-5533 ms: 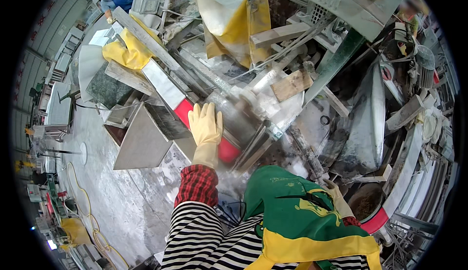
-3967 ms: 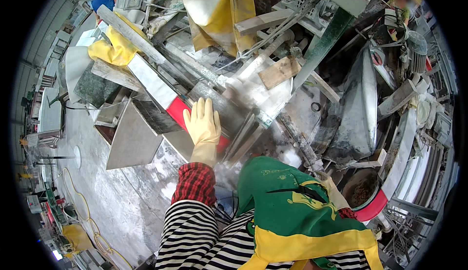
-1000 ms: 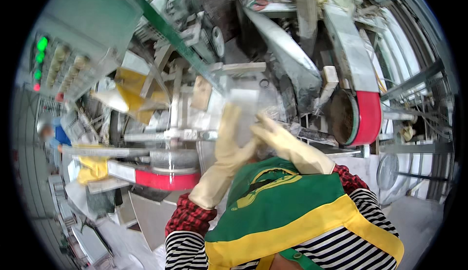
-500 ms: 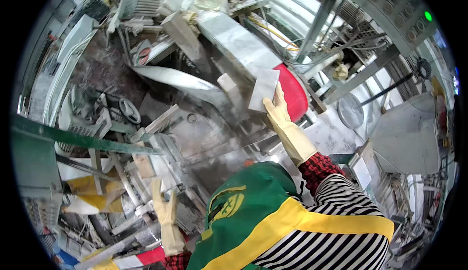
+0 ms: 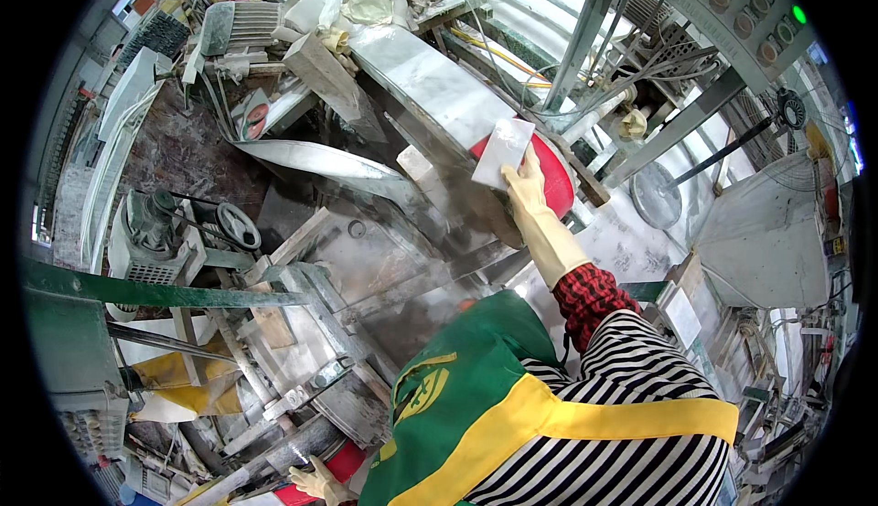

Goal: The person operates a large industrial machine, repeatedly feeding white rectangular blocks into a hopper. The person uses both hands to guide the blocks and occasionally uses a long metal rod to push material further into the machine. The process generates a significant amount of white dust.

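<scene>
Right hand [image 5: 529, 180], in a pale rubber glove, is stretched out and up, fingers clamped on the lower right corner of a small white stone tile [image 5: 502, 151]. The tile sits against the end of a long grey marble slab [image 5: 430, 85] that runs up and to the left on the machine bed, and it partly covers a red roller [image 5: 554, 177] just behind the hand. Looks like the tile is being placed or steadied at the roller end, so I'd judge the carry as done and the release as not yet done; the glove is closed on it and the tile is not lying free. Whether it is fully seated on the slab or held just above it I cannot tell. Tile is a rectangle, flat face toward the camera, long axis running from lower left to upper right, slightly tilted off the slab's own line; its upper short edge points toward the grey pipes and cables beyond. Left hand [image 5: 318, 482], also gloved, is low at the bottom edge near a second red roller [image 5: 340, 462] and a dusty metal frame [image 5: 302, 396]; fingers look spread and loose, but whether it grips anything I cannot tell. The two hands are well apart, one on each side of the green and yellow apron [image 5: 476, 415]. White dust coats everything around.
</scene>
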Available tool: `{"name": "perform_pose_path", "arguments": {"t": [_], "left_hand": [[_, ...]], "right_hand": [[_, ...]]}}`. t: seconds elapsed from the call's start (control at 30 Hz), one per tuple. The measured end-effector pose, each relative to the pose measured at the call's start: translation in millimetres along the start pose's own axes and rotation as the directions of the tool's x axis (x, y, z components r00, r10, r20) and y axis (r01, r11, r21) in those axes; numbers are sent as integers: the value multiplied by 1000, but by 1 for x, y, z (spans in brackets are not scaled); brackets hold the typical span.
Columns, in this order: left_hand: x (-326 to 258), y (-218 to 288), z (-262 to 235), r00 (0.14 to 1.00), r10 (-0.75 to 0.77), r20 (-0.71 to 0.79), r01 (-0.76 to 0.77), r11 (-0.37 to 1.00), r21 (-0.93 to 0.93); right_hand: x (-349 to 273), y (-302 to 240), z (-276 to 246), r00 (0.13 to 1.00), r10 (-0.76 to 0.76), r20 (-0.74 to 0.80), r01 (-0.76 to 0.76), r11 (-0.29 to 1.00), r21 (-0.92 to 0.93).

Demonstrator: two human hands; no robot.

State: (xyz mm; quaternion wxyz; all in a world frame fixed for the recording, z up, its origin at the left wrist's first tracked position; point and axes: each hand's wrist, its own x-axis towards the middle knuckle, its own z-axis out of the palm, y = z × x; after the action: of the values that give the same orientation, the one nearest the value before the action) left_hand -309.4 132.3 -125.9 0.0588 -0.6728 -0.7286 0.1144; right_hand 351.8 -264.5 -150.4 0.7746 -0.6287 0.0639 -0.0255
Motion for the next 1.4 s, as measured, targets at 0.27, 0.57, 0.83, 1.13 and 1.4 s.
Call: {"name": "perform_pose_path", "arguments": {"t": [0.27,0.57,0.83,1.13,1.4], "left_hand": [[3,21,-1,1000,-16,-19,16,1000,-4],[-8,21,7,997,12,-81,-16,999,-48],[-17,22,12,995,22,-97,-27,998,-50],[-23,6,-10,939,106,-328,-236,891,-388],[73,-120,26,920,260,-294,-237,965,114]], "right_hand": [[54,29,21,911,-219,-350,56,905,-421],[43,26,29,904,-73,-422,30,994,-109],[35,-4,41,924,99,-369,-213,935,-282],[16,-24,0,958,195,-208,-158,970,184],[-20,-27,13,971,237,-37,-211,918,336]]}}
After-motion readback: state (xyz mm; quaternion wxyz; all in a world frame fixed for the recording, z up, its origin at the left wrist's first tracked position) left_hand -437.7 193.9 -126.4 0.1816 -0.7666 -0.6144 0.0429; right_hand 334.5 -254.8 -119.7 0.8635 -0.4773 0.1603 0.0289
